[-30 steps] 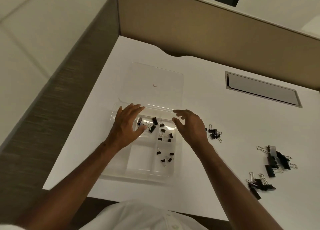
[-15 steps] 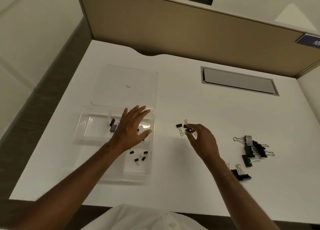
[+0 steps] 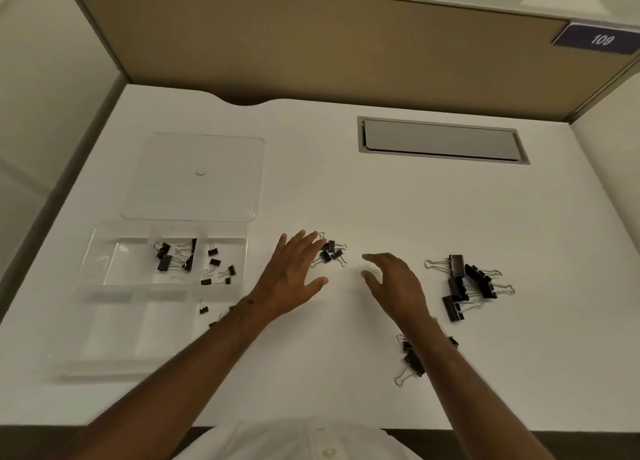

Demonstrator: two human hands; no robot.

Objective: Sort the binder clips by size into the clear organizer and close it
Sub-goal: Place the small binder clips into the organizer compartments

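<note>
The clear organizer [image 3: 104, 307] lies open at the left of the white desk, its flat lid [image 3: 194, 177] resting behind it. Medium clips [image 3: 175, 256] fill one back compartment and small clips [image 3: 219, 267] the one beside it; a few more small clips [image 3: 204, 310] lie in a front compartment. My left hand [image 3: 294, 276] hovers with fingers spread, its fingertips at a little heap of small clips [image 3: 331, 250] on the desk. My right hand [image 3: 394, 283] is loosely curved and holds nothing, just right of that heap. Large clips [image 3: 467, 283] lie further right, and medium clips [image 3: 412, 359] sit partly under my right forearm.
A grey cable hatch [image 3: 440, 139] is set into the desk at the back right. A tan partition [image 3: 311, 44] walls the back, with a "109" label [image 3: 601, 39] at its right. The desk's front edge [image 3: 104, 423] runs along the bottom.
My left hand left the organizer and moved right to the heap of small clips. My right hand drew back from that heap to its right side. The camera view shifted rightwards.
</note>
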